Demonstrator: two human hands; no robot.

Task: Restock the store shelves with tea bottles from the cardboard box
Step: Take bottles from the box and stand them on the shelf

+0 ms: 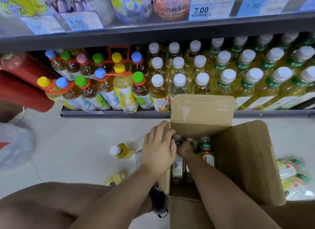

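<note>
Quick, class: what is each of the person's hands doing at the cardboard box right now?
Left hand: curled over the cardboard box edge; what it grips cannot be told.
Right hand: down inside the box, closed around a tea bottle top.

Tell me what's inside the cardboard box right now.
Inside the cardboard box, upright tea bottles along the left wall, the right hand gripping among them. The arms hide the bottom and any others.

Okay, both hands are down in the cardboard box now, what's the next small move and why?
Probably lift a bottle straight up out of the box: the right hand is at the bottle tops inside, and the left hand rests on the box edge, steadying it.
</note>
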